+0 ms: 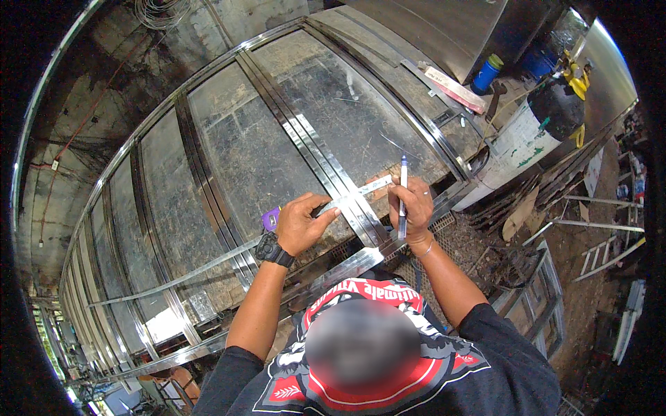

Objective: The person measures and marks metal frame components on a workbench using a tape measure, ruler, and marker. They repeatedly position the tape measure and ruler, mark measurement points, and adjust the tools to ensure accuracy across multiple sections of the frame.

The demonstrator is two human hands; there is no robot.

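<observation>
My left hand point(300, 223), a watch on its wrist, has thumb and forefinger closed at a pale tape measure blade. Beside its knuckles shows the purple case of the tape measure point(270, 219). The blade crosses a pair of shiny metal bars point(326, 166) toward my right hand point(414, 206). Closed fingers there hold a white and blue marker pen point(404, 170) upright, close to the blade's end. Whether they also grip the blade is hard to see. Under both hands lies a large metal frame point(201, 182) with several crossbars.
A worn dark worktop point(333, 83) carries the frame. To the right lean a white gas cylinder point(510, 156) with a yellow valve and a blue bottle point(488, 73). Scrap boards and a metal frame point(541, 298) lie on the right. A concrete wall point(83, 90) stands at left.
</observation>
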